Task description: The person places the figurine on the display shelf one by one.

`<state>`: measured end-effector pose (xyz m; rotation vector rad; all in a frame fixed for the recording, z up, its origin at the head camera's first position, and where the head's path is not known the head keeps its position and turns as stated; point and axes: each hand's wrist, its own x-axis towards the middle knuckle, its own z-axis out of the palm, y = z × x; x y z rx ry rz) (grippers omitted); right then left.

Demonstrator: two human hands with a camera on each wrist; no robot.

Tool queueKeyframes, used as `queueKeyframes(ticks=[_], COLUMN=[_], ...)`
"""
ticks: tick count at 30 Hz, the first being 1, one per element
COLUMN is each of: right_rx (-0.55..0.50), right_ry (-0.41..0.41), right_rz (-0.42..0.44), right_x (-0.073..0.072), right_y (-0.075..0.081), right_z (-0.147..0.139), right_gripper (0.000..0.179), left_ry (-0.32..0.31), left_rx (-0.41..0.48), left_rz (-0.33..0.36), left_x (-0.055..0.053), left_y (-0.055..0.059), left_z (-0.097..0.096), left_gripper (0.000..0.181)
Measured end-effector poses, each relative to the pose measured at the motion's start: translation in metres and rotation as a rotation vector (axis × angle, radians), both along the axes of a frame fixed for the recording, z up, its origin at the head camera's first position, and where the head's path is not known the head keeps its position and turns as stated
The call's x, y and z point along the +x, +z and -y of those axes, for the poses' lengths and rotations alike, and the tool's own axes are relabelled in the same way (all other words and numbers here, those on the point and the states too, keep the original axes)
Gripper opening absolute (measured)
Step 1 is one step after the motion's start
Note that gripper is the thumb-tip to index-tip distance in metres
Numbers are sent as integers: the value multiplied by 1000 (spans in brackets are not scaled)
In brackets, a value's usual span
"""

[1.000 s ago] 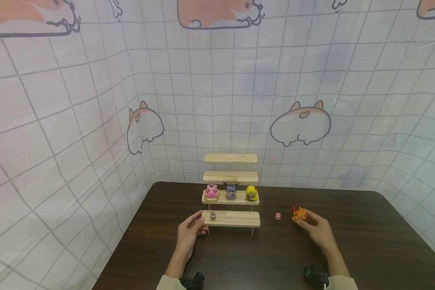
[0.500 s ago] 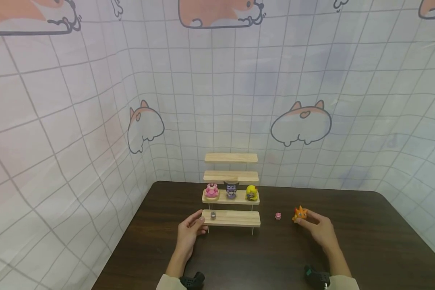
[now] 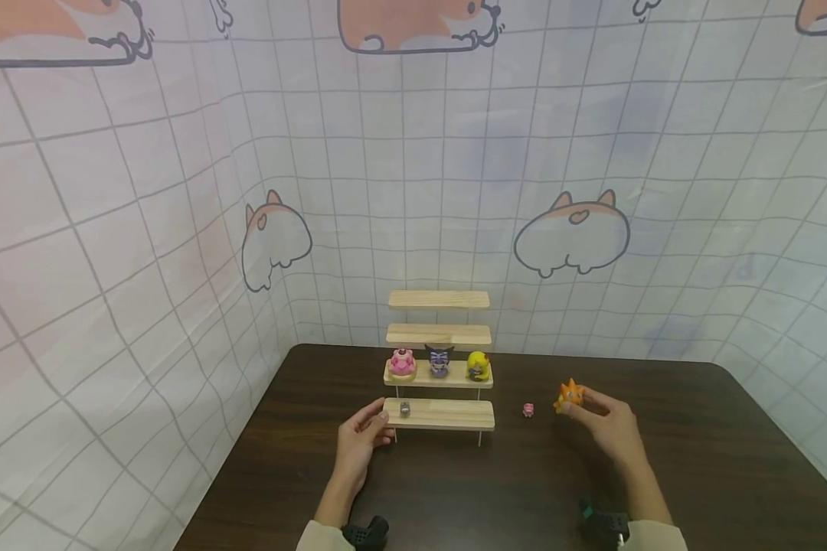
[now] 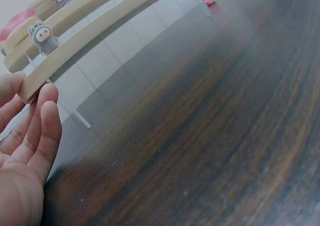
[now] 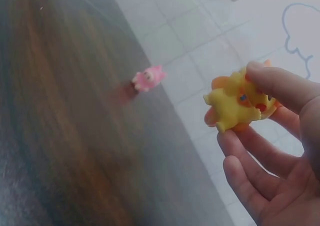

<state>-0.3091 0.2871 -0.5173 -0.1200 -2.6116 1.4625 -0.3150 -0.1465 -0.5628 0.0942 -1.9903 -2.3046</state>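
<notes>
My right hand (image 3: pixel 615 430) pinches an orange and yellow toy figurine (image 5: pixel 232 103) between thumb and fingers, above the tabletop. Beside it to the left stands a tiny pink figurine (image 3: pixel 528 410) on the table. My left hand (image 3: pixel 360 444) grips the left end of the lowest board of a tiered wooden display shelf (image 3: pixel 448 414), thumb on top and fingertips below. Close to that thumb, a small grey hooded figurine (image 4: pixel 44 37) stands on the board. One tier up sit a pink figurine (image 3: pixel 403 365), a purple and black one (image 3: pixel 439 363) and a yellow-haired one (image 3: pixel 478 367).
Two upper boards (image 3: pixel 439 334) of the shelf rise behind, bearing nothing. The dark wooden table (image 3: pixel 503 490) ends at a white gridded cloth (image 3: pixel 420 191) printed with cartoon dogs. Thin wire legs (image 4: pixel 82 118) hold up the lowest board.
My right hand has raised the orange and yellow figurine slightly and turned it, so its red tip no longer shows. The left hand stays at the shelf's end.
</notes>
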Motion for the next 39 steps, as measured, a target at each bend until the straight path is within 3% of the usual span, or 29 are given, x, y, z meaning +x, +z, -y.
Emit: queueKeyframes(ticks=[8, 28, 39], right_rx=[29, -23, -37], right_ry=[9, 115, 190], right_rz=[-43, -160, -157], right_x=[6, 23, 30], right_y=[18, 65, 77], right_z=[6, 36, 55], right_gripper=[80, 70, 67], left_ry=[3, -1, -4], left_rx=[-5, 2, -1], left_rz=[1, -15, -8], left_x=[0, -1, 0], left_y=[1, -2, 0], left_z=[0, 1, 0], left_gripper=[47, 48, 46])
